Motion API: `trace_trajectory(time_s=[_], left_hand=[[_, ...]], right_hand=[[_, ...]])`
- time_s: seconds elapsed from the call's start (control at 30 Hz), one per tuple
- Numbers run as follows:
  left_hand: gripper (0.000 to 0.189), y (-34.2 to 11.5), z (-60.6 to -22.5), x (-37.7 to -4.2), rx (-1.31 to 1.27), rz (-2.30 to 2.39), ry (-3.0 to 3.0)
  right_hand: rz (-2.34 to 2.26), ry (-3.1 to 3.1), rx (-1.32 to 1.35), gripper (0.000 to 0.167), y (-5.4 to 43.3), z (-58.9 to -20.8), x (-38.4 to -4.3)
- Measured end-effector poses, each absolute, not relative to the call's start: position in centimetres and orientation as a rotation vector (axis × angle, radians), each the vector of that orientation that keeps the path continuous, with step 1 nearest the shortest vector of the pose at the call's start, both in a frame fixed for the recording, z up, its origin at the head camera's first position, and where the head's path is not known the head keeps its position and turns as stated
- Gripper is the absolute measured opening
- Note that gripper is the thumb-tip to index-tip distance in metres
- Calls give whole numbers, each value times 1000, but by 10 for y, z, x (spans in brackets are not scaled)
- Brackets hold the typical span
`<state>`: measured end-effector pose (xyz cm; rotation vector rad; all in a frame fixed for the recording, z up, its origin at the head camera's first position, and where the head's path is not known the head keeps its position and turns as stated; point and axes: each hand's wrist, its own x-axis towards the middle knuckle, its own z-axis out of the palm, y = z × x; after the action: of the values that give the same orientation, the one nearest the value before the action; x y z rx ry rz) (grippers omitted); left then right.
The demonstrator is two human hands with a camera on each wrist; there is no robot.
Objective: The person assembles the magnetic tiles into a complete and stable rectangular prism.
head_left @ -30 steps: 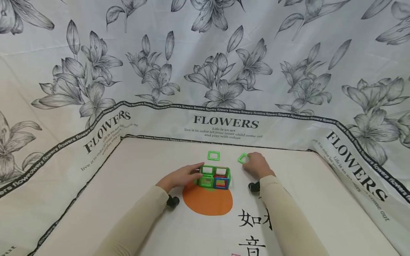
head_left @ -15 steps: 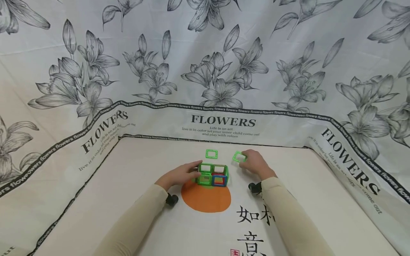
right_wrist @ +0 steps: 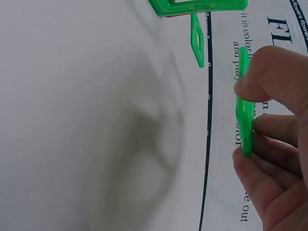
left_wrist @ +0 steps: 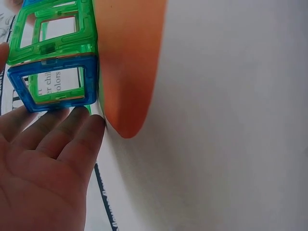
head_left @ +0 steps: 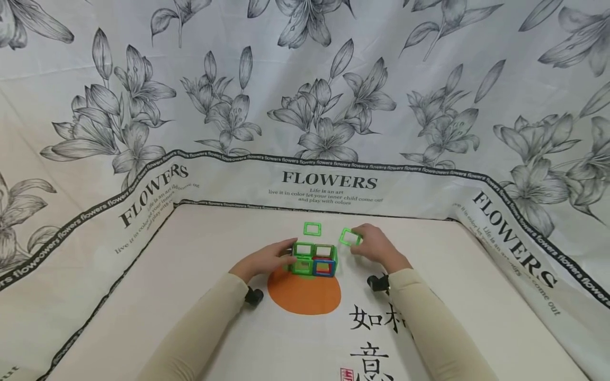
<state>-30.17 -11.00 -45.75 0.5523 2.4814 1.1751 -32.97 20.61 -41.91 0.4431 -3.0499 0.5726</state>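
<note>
A box built of magnetic tiles [head_left: 313, 259], mostly green with blue and red squares, stands at the middle of the table. My left hand [head_left: 263, 261] lies at its left end; the fingers [left_wrist: 72, 130] are fairly straight and meet the lower edge of the blue end tile [left_wrist: 89, 79]. To the right of the box, my right hand [head_left: 376, 246] pinches a green square magnetic tile [right_wrist: 244, 110] between thumb and fingers. That tile is raised off the table. A second loose green tile [head_left: 312, 228] lies flat behind the box.
The white table mat [head_left: 190, 275] bears a printed orange circle [head_left: 305, 296] and black characters [head_left: 367, 317]. A flower-print curtain [head_left: 329, 182] encloses the back and sides. Each wrist wears a small black camera.
My right hand has moved left with the green tile, closer to the box, and the tile has turned in its grip. The left hand stays at the box's left end.
</note>
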Motion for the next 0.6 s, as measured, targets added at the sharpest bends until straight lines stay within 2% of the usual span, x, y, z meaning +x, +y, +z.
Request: trace_trajectory(time_s=[0.6], left_hand=[[70, -112, -453, -297, 562, 1199, 2461]], right_hand=[[544, -3012, 544, 59, 186, -395, -307]])
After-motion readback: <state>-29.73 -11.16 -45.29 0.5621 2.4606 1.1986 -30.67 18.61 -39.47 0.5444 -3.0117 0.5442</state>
